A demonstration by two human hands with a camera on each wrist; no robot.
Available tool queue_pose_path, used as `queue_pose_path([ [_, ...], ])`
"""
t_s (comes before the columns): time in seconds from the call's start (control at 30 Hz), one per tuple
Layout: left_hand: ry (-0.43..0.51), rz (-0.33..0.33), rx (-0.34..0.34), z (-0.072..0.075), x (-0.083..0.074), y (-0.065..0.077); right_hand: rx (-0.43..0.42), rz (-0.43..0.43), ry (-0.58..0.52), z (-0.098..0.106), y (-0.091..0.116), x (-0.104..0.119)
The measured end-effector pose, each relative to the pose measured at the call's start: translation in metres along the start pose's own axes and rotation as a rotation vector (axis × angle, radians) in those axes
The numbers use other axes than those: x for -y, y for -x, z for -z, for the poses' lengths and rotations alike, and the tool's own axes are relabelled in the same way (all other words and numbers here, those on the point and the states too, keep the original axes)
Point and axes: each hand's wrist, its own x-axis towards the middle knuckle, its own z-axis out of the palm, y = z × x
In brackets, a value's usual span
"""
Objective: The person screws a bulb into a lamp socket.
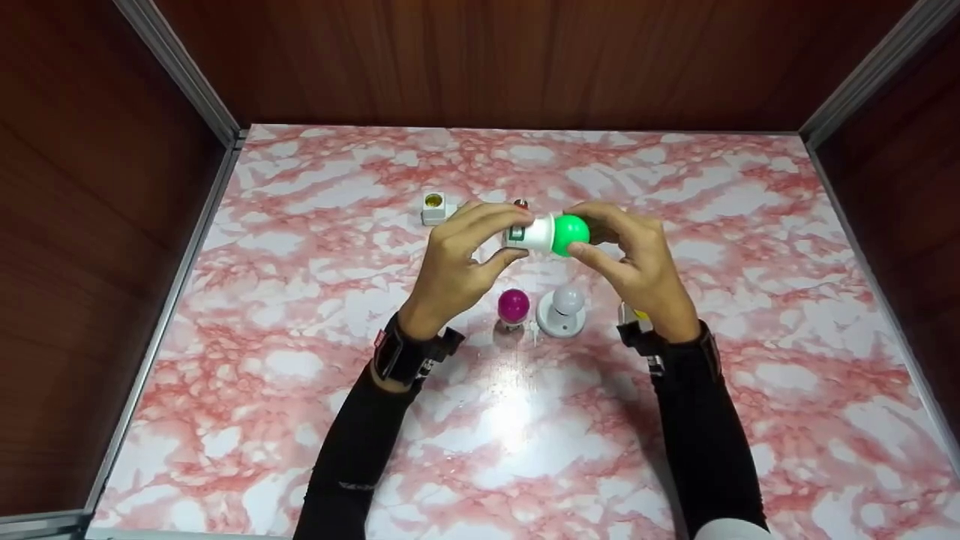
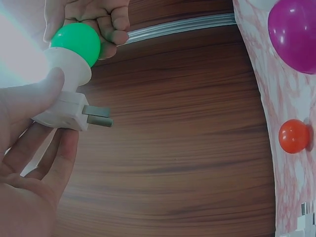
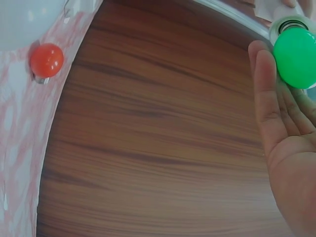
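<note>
Above the table, my left hand holds a white plug-in lamp holder between thumb and fingers. Two flat metal prongs stick out of the holder in the left wrist view. A round green bulb sits at the holder's mouth, pointing right. My right hand pinches this bulb, with the thumb on its near side and the fingers behind it. In the right wrist view, some of the bulb's metal thread shows at the holder's rim; how deep it sits I cannot tell.
A magenta bulb stands beside a white bulb on a round white base. Farther back is a white socket block. An orange-red bulb lies behind my hands. Something yellow shows by my right wrist. Wooden walls border the table.
</note>
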Motion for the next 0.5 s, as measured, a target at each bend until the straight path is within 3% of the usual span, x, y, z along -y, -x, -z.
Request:
queue_pose_path([
  [0.27,0.028,0.053,-0.002,-0.0006,-0.0012,0.0006,-0.062,0.037,-0.057,-0.0029,-0.0021,0.0009],
  [0.5,0.048,0.064,-0.010,-0.0003,-0.0007,0.0008,-0.154,0.201,-0.149,-0.0057,-0.0054,0.0028],
])
